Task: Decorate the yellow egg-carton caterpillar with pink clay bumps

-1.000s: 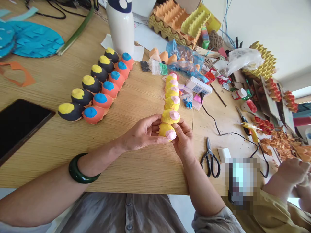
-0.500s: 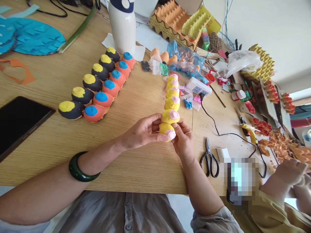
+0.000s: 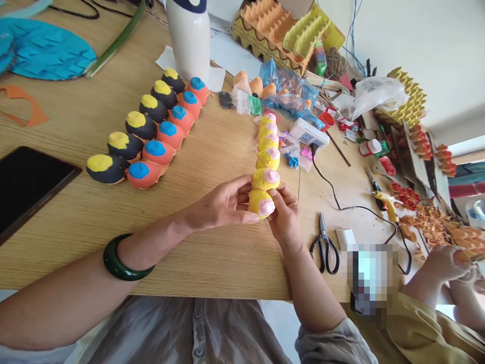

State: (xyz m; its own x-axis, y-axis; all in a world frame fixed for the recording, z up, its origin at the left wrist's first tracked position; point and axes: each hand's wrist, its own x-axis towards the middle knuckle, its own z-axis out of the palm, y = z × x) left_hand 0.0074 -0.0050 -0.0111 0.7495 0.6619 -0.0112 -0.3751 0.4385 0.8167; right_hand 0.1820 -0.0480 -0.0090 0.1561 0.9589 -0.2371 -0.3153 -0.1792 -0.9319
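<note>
A row of yellow bumps with pink tops [image 3: 264, 179] extends away from me over the table. My left hand [image 3: 223, 205] holds its near end from the left, thumb beside the nearest bump and the other fingers partly hidden behind it. On the right side, my right hand [image 3: 284, 215] grips the same end, its thumb between the two nearest bumps. To the left lie a row of black bumps with yellow tops [image 3: 141, 127] and, touching it, a row of orange-red bumps with blue tops [image 3: 172, 132].
Black-handled scissors [image 3: 324, 247] lie right of my right hand, near a white power strip [image 3: 308, 135] with a black cord. A white bottle [image 3: 189, 40] stands at the back; a dark tablet [image 3: 34, 184] lies left. Another person's hands [image 3: 450, 265] are at far right.
My left thumb has eased back from the pink top of the nearest bump, which shows more fully. The view has shifted slightly, and the other person's hands have moved a little.
</note>
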